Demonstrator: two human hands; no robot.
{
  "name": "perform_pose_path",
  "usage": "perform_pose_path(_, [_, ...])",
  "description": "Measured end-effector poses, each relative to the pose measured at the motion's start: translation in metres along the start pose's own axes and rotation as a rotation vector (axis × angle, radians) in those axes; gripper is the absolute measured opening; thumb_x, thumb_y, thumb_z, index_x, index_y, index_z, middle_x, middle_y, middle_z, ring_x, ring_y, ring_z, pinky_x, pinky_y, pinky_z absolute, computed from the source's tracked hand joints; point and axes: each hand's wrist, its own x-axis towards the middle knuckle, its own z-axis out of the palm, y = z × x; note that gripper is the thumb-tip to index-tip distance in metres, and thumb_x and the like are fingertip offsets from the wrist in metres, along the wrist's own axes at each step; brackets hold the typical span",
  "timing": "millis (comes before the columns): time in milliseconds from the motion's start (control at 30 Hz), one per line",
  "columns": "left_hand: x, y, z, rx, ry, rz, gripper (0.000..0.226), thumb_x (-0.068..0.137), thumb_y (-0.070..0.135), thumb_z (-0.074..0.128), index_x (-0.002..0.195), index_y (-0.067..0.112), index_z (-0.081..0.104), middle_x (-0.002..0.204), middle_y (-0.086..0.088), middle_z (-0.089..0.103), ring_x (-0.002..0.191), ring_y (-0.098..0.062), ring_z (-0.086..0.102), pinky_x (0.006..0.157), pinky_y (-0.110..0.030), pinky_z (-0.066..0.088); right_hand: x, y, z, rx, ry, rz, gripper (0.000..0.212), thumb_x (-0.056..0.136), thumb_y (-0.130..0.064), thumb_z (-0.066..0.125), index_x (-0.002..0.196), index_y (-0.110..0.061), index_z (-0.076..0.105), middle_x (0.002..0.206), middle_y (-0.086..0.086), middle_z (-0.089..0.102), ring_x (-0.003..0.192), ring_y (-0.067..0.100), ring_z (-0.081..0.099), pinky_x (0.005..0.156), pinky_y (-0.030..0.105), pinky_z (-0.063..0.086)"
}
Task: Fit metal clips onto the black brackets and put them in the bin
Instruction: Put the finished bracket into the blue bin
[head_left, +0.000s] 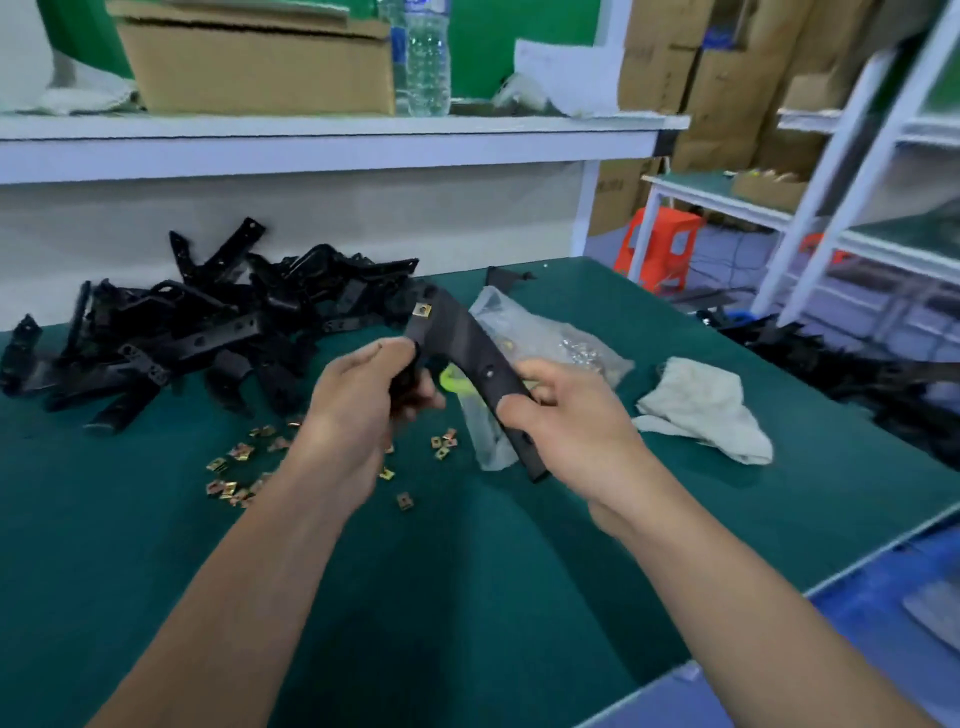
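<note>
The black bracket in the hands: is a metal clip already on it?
On. A brass-coloured clip sits at the far end of the black bracket, which the left hand and right hand hold.

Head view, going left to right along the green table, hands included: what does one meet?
pile of black brackets → left hand → held bracket → right hand → white cloth. Left out, since they overlap the hands: loose clips, clear bag.
</note>
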Motion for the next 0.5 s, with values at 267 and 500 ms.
perform_pose_path(267, [-0.024,-0.004,0.165,-0.006,-0.378,-0.254,0.022,0.105,0.016,0.05,0.086,0.01,0.058,0.06,0.0,0.069,0.057,-0.012,0.071,0.044,-0.014,0.035,-0.072,0.041,-0.136,0.377,0.421,0.233,0.014,0.095,-0.008,0.061,0.091,-0.013,0.073,0.071,0.007,0.068,0.056,0.017,0.059,0.053,0.025,0.043])
perform_pose_path(500, [-0.051,-0.054,0.294,0.084,-0.522,-0.511,0.018,0.098,0.016,0.058,0.081,0.01,0.061,0.056,-0.004,0.065,0.046,-0.016,0.065,0.037,-0.016,0.037,-0.144,0.103,-0.206,0.595,0.567,0.371,0.017,0.098,-0.003,0.055,0.108,-0.001,0.07,0.081,0.018,0.07,0.063,0.022,0.063,0.053,0.03,0.047])
